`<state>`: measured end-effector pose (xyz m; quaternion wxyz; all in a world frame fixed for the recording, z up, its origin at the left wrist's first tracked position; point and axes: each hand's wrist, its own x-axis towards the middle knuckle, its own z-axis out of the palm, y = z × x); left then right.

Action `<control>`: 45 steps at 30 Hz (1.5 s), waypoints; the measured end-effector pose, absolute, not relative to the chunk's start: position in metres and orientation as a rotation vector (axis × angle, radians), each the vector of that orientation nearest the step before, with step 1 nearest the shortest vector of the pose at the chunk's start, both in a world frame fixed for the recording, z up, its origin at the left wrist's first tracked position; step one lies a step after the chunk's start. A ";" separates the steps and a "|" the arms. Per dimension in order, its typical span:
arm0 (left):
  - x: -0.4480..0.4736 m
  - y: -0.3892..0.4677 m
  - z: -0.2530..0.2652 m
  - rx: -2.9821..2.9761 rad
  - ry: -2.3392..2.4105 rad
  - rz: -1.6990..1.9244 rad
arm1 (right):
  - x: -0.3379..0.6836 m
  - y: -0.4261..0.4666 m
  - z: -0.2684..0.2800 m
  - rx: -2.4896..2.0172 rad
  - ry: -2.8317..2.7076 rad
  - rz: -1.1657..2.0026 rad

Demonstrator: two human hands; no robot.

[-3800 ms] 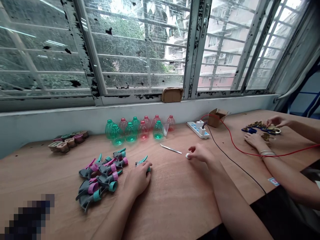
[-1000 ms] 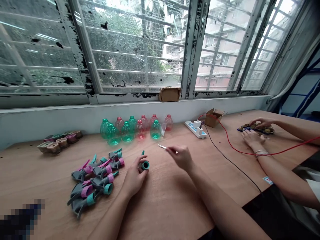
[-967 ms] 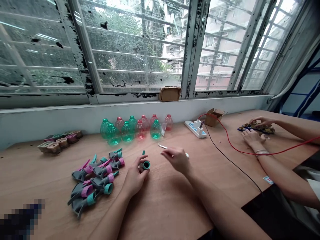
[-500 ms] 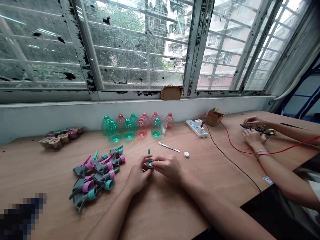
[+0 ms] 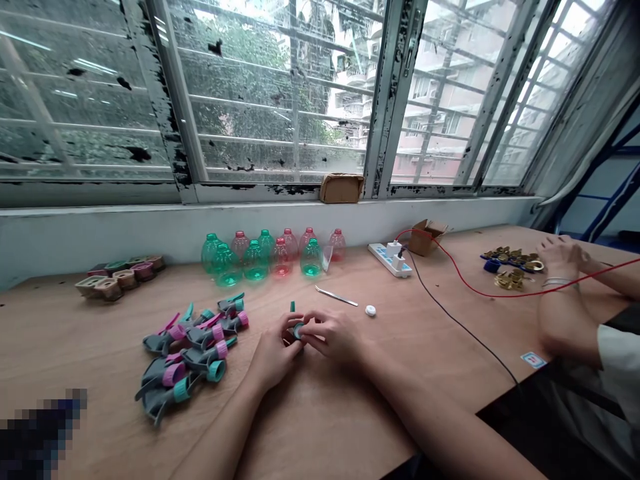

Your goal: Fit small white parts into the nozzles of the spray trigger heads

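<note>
My left hand (image 5: 277, 348) is closed round a trigger spray head, low over the table; most of its body is hidden by the fingers. Its teal collar (image 5: 298, 331) faces up toward me and a teal lever (image 5: 293, 307) sticks out beyond the fingers. My right hand (image 5: 334, 337) has its fingertips pinched at the collar's edge; anything small between them is hidden. To the left lies a pile of grey spray heads (image 5: 200, 357) with pink or teal collars. Tweezers (image 5: 337, 296) and a round white piece (image 5: 371, 311) lie beyond my right hand.
Green and pink clear bottles (image 5: 255, 261) stand by the wall. Small stacked containers (image 5: 120, 277) sit at the left. A power strip (image 5: 390, 259) with cables and a cardboard box (image 5: 427, 237) are at the right. Another person's hands (image 5: 560, 253) are beside gold-coloured parts (image 5: 513, 257).
My right fingers have closed further over the collar, covering more of it. The other person's hands have moved right, off the gold-coloured parts. The view has shifted slightly.
</note>
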<state>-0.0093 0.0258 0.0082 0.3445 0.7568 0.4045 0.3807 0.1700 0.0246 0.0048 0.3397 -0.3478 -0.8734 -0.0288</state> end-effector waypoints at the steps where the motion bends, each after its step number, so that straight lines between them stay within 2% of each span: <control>1: -0.009 0.025 0.008 1.992 1.065 0.989 | 0.169 0.024 0.004 -0.906 -2.253 -0.034; 6: -0.009 0.024 0.009 2.096 1.141 0.938 | 0.168 0.025 -0.001 -0.945 -2.099 0.159; 16: -0.006 0.025 0.006 2.139 1.217 0.878 | 0.164 0.022 0.005 -1.134 -2.010 0.261; 26: -0.001 0.023 0.008 2.164 1.243 0.900 | 0.161 0.019 0.010 -1.266 -2.009 0.213; 35: 0.001 0.024 0.008 2.205 1.257 0.920 | 0.162 0.023 0.009 -1.191 -2.034 0.235; 45: 0.001 0.024 0.008 2.221 1.261 0.942 | 0.155 0.020 0.007 -1.413 -1.983 0.140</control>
